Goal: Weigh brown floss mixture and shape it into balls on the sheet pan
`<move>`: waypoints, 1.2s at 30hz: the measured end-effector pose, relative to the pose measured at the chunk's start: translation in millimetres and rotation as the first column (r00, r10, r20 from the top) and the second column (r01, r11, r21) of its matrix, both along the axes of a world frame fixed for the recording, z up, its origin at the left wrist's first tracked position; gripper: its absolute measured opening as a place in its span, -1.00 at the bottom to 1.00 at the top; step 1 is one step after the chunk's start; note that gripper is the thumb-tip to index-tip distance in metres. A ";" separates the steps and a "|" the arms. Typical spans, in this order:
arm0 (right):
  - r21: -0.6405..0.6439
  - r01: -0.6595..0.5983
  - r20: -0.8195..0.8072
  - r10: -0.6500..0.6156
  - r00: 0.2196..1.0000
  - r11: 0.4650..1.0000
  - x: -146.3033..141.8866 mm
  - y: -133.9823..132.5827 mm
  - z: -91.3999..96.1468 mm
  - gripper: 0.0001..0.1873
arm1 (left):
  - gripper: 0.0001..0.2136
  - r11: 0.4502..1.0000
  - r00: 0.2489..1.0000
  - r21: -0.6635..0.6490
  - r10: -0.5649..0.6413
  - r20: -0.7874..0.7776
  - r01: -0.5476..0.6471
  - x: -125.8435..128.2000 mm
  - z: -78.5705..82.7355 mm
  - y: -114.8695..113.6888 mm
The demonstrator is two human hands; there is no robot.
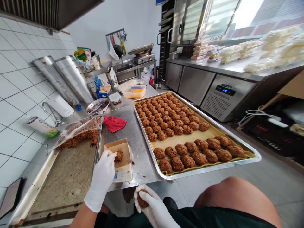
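My left hand (pixel 102 173), in a white glove, reaches into a paper box (pixel 125 146) on a small digital scale (pixel 128 175). Its fingers are bent together beside a clump of brown shredded filling (pixel 119 155); what they pinch is partly hidden. Low in front of me, my right hand (pixel 153 205), also gloved, is closed around a brown ball of filling (pixel 142 200). To the right, a large metal tray (pixel 147 141) lined with yellowish paper carries rows of similar brown balls (pixel 169 118). A bare strip of lining parts the far rows from the near ones.
A worn tray (pixel 68 177) at left holds loose brown filling (pixel 82 137) under plastic film. A red cloth (pixel 114 123) lies on the metal table, before a plastic tub (pixel 135 91) with yellow contents. Wrapped packages (pixel 237 52) stand on the far right counter.
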State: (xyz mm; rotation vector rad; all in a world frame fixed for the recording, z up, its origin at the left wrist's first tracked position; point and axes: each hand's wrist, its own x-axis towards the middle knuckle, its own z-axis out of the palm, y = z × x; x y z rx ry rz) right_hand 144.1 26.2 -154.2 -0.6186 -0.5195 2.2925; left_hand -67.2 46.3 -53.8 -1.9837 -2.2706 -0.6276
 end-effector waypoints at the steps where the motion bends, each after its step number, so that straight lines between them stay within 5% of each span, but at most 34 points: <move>1: -0.002 -0.001 -0.005 0.001 1.000 1.000 -0.2 -0.1 -1.8 -0.92 | -0.74 1.000 1.000 -0.008 -0.006 -0.015 0.006 -1.1 -6.1 5.4; 5: 0.007 0.012 -0.031 -0.012 0.999 1.000 1.0 0.2 -6.6 -0.91 | -0.77 0.999 0.999 -0.017 -0.035 -0.012 0.035 -3.2 -17.2 16.1; 8: -0.002 0.013 -0.055 -0.013 0.998 1.000 4.1 0.1 -7.4 -0.90 | -0.78 0.998 0.998 -0.015 -0.054 0.023 0.054 -11.1 -1.9 5.9; 14: -0.004 -0.100 -0.103 0.099 0.990 0.995 11.0 -0.4 -0.2 -0.78 | -0.80 0.953 0.960 0.152 0.239 0.143 -0.260 -33.3 38.9 -32.7; 20: -0.042 -0.190 -0.059 0.187 0.981 0.981 7.5 -2.9 -2.1 -0.89 | -0.79 0.967 0.970 0.174 0.151 0.190 -0.185 -25.7 39.8 -35.1; 32: -0.063 -0.153 -0.055 0.150 0.987 0.986 4.3 -1.1 -14.9 -0.84 | -0.67 0.978 0.979 0.147 0.120 0.165 -0.145 -20.5 43.8 -22.7; 36: -0.079 -0.131 -0.059 0.126 0.990 0.988 7.4 0.5 -12.3 -0.85 | -0.62 0.994 0.983 0.104 -0.004 0.182 -0.015 -23.4 33.1 -11.4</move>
